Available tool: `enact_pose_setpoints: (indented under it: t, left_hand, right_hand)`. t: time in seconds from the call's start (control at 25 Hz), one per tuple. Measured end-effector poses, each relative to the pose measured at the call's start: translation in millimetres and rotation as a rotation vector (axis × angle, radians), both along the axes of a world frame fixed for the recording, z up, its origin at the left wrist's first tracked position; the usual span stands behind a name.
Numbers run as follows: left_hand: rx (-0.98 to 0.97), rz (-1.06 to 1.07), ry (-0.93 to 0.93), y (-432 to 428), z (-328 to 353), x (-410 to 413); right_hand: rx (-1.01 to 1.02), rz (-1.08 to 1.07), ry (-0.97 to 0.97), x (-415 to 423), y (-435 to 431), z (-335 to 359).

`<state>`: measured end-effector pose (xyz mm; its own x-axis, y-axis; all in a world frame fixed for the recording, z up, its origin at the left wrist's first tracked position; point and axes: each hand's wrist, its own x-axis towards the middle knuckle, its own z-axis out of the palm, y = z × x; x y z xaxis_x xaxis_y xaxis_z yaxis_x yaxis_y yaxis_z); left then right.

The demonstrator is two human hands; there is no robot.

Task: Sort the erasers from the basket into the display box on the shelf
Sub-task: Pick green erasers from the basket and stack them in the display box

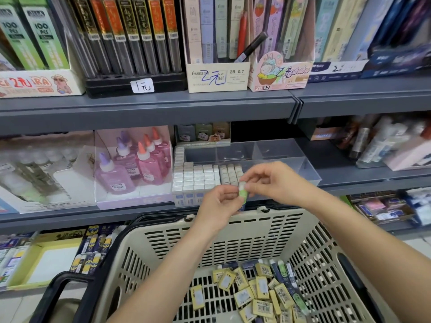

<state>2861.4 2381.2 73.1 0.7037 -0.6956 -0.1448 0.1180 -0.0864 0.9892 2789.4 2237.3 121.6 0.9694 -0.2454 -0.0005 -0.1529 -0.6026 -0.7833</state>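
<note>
A clear display box (275,157) stands on the middle shelf, its left half filled with rows of white erasers (198,177). Right in front of it, above the basket's far rim, both hands meet on one green-sleeved eraser (243,195). My left hand (218,206) pinches its lower part and my right hand (271,183) pinches its top. A beige plastic basket (235,231) sits below, with several yellow-sleeved and green-sleeved erasers (261,292) loose on its floor.
Pink and purple glue bottles (137,164) stand in a box left of the display box. Pencil lead boxes (217,75) fill the upper shelf. The basket's black handle (60,290) hangs at lower left. More stationery (382,208) lies on the right shelves.
</note>
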Motion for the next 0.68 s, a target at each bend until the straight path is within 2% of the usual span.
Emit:
enact_pose_setpoints:
  t: [0.12,0.24,0.48,0.68]
  left_hand:
    - [0.023,0.097,-0.040,7.2,-4.8,-1.5]
    - [0.027,0.160,-0.043,22.8,-9.1,7.2]
    - [0.012,0.175,-0.023,37.2,-13.9,7.6]
    - [0.034,0.103,-0.006,40.3,-22.8,-2.4]
  right_hand:
    - [-0.001,-0.161,-0.077,-5.2,-23.6,8.0]
    - [-0.154,-0.277,-0.098,-0.1,-40.1,8.4]
    - [-0.398,-0.061,0.185,21.3,-28.3,-12.2]
    - [-0.449,-0.040,0.242,21.4,-29.3,-18.0]
